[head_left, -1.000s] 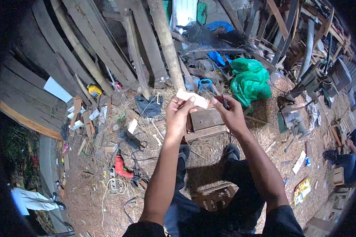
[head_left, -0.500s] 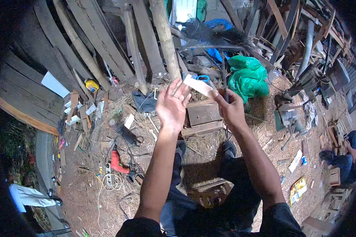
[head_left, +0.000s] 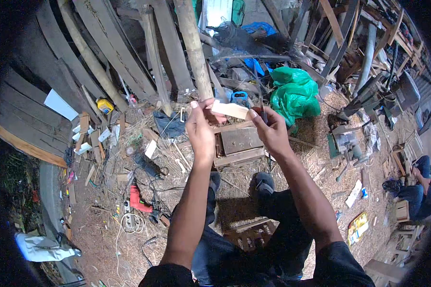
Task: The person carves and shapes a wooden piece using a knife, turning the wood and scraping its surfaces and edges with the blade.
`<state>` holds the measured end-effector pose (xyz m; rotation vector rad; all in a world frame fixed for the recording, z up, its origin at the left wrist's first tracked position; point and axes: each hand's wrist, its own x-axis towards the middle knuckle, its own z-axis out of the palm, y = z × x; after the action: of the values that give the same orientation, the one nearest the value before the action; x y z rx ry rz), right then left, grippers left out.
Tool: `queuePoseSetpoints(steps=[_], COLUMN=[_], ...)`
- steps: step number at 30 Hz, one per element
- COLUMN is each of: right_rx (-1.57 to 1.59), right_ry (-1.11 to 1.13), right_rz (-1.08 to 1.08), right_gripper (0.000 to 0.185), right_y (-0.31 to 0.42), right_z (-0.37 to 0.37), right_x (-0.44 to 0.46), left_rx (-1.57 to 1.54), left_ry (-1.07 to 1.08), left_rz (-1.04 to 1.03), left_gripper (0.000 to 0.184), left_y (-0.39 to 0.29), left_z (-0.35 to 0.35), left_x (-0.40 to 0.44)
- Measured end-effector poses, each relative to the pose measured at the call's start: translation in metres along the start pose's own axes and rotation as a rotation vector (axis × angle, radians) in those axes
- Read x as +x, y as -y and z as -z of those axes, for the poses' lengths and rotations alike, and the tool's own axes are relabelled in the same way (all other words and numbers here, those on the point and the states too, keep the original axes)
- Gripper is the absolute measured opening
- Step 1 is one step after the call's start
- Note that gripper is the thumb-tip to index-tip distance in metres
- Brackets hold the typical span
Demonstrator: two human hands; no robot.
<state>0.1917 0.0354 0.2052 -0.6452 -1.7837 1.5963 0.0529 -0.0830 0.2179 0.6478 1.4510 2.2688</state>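
A pale wooden piece [head_left: 232,110] is held up between the hands, near a wooden block [head_left: 240,140]. The right hand [head_left: 274,130] pinches its right end, fingers also grasping a slim dark tool [head_left: 264,114]. The left hand [head_left: 201,134] meets the left end, thumb apart; whether its fingers grip is unclear.

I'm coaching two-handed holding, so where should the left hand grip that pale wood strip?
Probably its left end, coming from the left. The pale wood strip looks flat and narrow, and the right hand holds its other end. The left hand could pinch, thumb on the near face and fingers behind, leaving the middle uncovered.
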Motion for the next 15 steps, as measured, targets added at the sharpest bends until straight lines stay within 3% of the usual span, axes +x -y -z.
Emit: queuePoseSetpoints(steps=[4,8,12,15], right_rx=[-0.001,-0.042,-0.068,-0.163], right_ry=[0.018,0.075,0.124,0.129], right_rz=[0.091,0.099,0.205,0.307], right_gripper=[0.022,0.022,0.022,0.021], right_y=[0.0,0.001,-0.017,-0.018], right_z=[-0.002,0.003,0.001,-0.002], right_x=[0.003,0.009,0.019,0.021], left_rx=[0.197,0.184,0.043,0.006], left_ry=[0.145,0.373,0.566,0.514], left_rz=[0.118,0.339,0.576,0.645], left_gripper=[0.04,0.029,0.034,0.037], left_y=[-0.005,-0.007,-0.019,-0.017], left_z=[-0.002,-0.001,0.003,0.007], left_x=[0.001,0.002,0.004,0.006])
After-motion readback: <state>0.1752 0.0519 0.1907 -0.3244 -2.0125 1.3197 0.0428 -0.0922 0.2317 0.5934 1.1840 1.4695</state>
